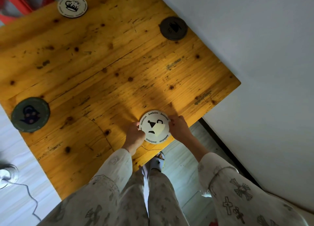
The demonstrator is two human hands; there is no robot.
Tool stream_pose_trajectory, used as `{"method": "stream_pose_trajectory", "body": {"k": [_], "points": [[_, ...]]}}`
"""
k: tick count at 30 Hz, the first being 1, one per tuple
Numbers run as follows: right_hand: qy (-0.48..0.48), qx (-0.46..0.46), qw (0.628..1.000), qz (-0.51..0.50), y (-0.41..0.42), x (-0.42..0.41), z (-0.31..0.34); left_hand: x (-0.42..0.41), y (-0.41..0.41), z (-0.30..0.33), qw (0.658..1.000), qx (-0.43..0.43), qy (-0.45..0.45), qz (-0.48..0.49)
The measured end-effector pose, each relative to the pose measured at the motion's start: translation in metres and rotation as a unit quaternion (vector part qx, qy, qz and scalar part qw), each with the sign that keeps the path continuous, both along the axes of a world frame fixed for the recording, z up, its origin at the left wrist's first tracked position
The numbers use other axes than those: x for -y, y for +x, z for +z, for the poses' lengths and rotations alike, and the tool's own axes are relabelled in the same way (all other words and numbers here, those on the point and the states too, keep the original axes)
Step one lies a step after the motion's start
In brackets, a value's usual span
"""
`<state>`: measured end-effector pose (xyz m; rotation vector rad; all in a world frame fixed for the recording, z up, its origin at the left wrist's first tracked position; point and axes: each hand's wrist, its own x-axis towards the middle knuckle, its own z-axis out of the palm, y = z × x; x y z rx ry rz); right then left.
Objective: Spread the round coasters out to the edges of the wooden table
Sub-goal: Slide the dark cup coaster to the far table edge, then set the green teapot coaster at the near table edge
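A white round coaster (154, 126) with black lettering lies at the near edge of the wooden table (105, 67). My left hand (134, 136) pinches its left rim and my right hand (179, 128) pinches its right rim. Three other coasters lie apart: a white one with a cup print (72, 6) at the far edge, a dark one (173, 28) by the right edge, and a dark green one with a kettle print (30, 114) at the left edge.
A white wall (254, 38) runs close along the table's right side. Red furniture (17, 2) stands past the far left corner. A white object with a cable (7, 175) sits on the floor at left. My legs and slippered foot (157, 162) are below the table's near edge.
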<state>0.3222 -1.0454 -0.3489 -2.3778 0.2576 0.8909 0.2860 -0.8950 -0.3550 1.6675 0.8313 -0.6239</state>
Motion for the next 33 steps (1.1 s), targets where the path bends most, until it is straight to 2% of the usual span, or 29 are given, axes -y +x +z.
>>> {"method": "stream_pose_trajectory", "body": {"k": [14, 24, 30, 33], "points": [[0.016, -0.012, 0.998, -0.065, -0.008, 0.006, 0.002, -0.003, -0.012, -0.008, 1.0, -0.016, -0.026, -0.005], [0.011, -0.013, 0.999, -0.049, -0.009, 0.007, 0.0, -0.002, -0.007, -0.011, 0.999, -0.031, -0.021, 0.014], [0.009, -0.021, 0.999, -0.043, -0.006, 0.005, 0.011, -0.01, 0.002, 0.006, 0.998, -0.05, 0.026, -0.036], [0.024, -0.002, 0.999, -0.022, -0.001, 0.0, 0.03, -0.024, 0.007, 0.026, 0.995, -0.031, 0.055, -0.079]]}}
